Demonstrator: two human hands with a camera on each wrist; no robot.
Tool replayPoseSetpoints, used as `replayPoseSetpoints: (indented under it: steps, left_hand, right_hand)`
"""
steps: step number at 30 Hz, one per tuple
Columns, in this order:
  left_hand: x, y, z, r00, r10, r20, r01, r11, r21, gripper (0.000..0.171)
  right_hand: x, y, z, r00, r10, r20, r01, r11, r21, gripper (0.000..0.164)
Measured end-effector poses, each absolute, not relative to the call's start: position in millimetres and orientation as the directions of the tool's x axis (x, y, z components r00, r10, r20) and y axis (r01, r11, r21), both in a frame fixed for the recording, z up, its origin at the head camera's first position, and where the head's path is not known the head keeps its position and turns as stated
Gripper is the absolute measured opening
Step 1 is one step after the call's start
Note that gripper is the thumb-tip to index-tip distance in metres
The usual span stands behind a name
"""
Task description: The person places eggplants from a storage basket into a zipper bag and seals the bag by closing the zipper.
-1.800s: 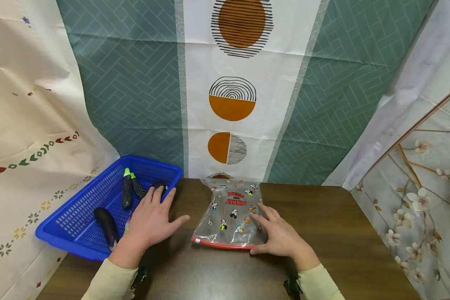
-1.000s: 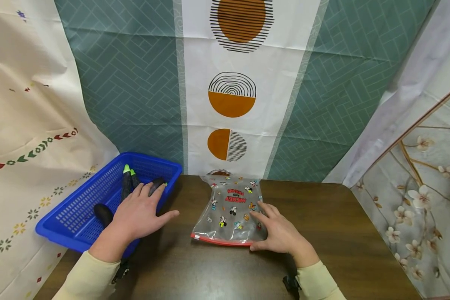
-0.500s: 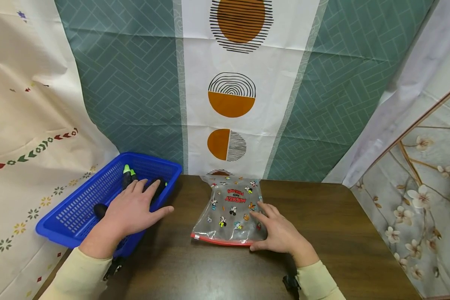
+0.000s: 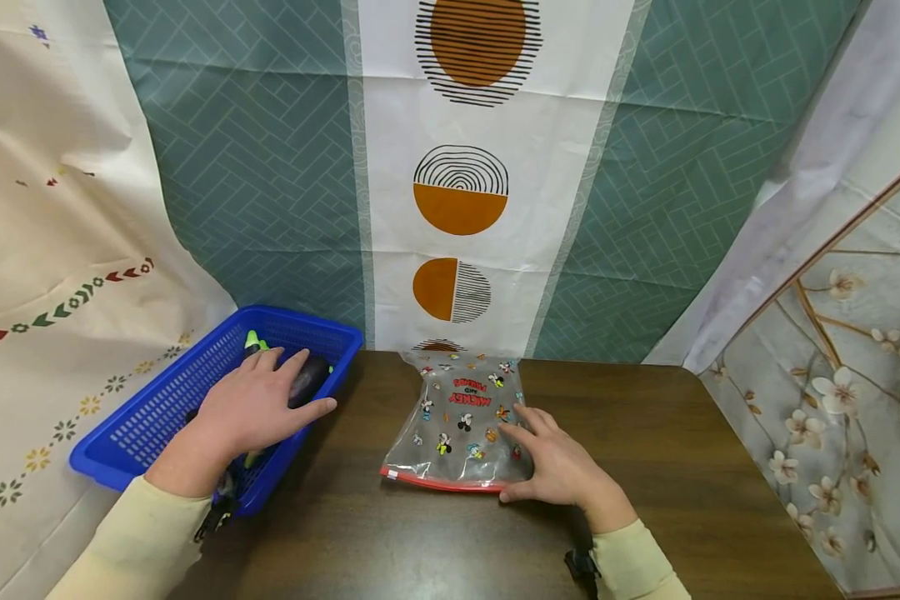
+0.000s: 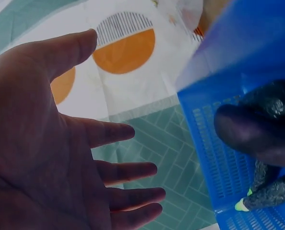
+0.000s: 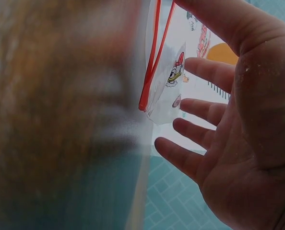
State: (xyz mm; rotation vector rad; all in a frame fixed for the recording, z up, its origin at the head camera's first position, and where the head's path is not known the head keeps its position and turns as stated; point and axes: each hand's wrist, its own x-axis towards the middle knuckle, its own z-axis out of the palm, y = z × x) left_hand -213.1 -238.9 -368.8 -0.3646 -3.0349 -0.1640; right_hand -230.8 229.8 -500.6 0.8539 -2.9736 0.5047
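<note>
My left hand (image 4: 251,408) is held over the blue basket (image 4: 138,429), fingers spread, thumb out to the right, with nothing in it. Dark eggplants lie below; one eggplant (image 4: 311,382) shows beyond the fingertips, and the hand covers much of the rest. In the left wrist view the palm faces several eggplants (image 5: 257,129) across a gap. A clear zip bag (image 4: 450,454) with cartoon prints lies flat on the table. Over its right edge sits my right hand (image 4: 562,467), fingers extended, thumb tip at the end of the red zip strip (image 4: 442,483).
The brown wooden table (image 4: 645,433) carries both bag and basket. A green and white patterned cloth (image 4: 285,167) hangs behind it. Cream fabric (image 4: 60,333) drapes at the left, right beside the basket, and flowered fabric (image 4: 840,450) at the right.
My left hand has moved left and slightly down across the basket, uncovering the eggplant at its right side and covering those at the left. My right hand and the bag have stayed put.
</note>
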Motion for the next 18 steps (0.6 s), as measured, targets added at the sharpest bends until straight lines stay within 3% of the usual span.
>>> replayPoseSetpoints:
  steps: [18]
  left_hand:
    - [-247.1,-268.4,-373.6,-0.985,0.17,-0.031,0.163,0.975,0.153,0.11]
  right_hand:
    - [-230.9,230.2,-500.2,-0.856,-0.509,0.094,-0.511,0.804,-0.303,0.101]
